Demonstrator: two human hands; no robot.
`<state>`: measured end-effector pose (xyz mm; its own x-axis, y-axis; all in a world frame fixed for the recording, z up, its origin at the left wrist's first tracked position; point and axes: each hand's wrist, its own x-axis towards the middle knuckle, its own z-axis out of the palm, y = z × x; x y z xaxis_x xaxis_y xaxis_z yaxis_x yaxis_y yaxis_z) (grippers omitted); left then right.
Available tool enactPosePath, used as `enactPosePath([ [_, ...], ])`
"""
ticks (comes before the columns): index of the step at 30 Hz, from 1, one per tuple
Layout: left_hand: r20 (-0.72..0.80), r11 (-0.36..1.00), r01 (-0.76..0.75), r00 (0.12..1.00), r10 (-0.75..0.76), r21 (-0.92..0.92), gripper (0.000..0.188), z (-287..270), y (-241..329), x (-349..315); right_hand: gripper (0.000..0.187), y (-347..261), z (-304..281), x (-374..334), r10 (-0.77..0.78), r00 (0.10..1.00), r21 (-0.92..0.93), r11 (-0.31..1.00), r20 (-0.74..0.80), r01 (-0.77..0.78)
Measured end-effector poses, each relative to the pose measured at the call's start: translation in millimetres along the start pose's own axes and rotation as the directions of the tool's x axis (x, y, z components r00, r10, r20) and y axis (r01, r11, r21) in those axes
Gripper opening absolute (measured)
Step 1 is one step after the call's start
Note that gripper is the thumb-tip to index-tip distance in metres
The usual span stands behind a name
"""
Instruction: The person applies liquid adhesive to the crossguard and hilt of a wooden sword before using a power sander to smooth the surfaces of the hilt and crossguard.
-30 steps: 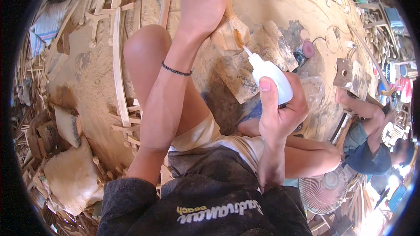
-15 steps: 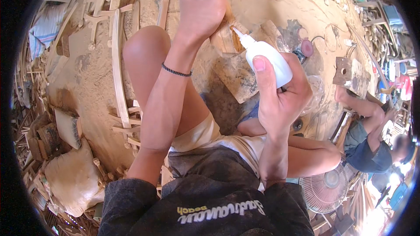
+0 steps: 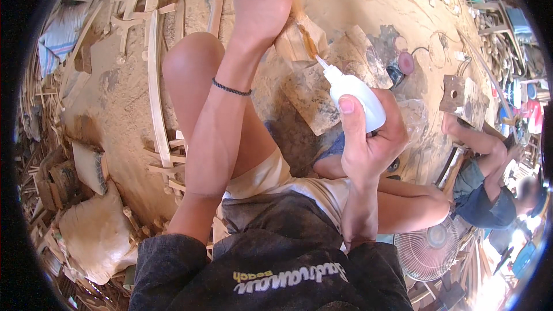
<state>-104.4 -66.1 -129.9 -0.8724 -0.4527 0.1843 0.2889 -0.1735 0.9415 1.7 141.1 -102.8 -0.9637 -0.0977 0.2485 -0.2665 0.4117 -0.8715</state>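
Observation:
My left hand is closed around a pale carved wooden piece near the top of the view; its far part runs out of sight. A brown, wet-looking streak lies along the wood's near end. In my right hand is a white squeeze bottle with a narrow nozzle. The nozzle's tip is at the near end of the brown streak, seemingly touching it. My right thumb lies along the bottle, and the other fingers wrap round its far side, partly hidden.
Under the wood lies a stained flat board on the sandy ground. A power tool with a round pinkish disc sits to the right. Long wooden strips lie at left. A fan and a seated person are at lower right.
The bottle and my right hand have moved slightly nearer to me, and the nozzle has travelled down the wood. The brown streak now reaches farther toward the wood's near end.

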Motion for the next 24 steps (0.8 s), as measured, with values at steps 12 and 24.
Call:
enactPosePath([
  [12, -0.020, 0.987, 0.006, 1.000, -0.009, -0.160, 0.007, -4, -17, 10, 0.026, 24, 0, -7, 0.058, 0.998, 0.163, 0.985, 0.026, -0.062],
  [24, -0.098, 0.975, 0.175, 0.977, -0.189, -0.136, 0.009, -27, -21, 32, 0.035, 247, 35, -33, 0.203, 0.974, -0.183, 0.958, -0.104, -0.220],
])
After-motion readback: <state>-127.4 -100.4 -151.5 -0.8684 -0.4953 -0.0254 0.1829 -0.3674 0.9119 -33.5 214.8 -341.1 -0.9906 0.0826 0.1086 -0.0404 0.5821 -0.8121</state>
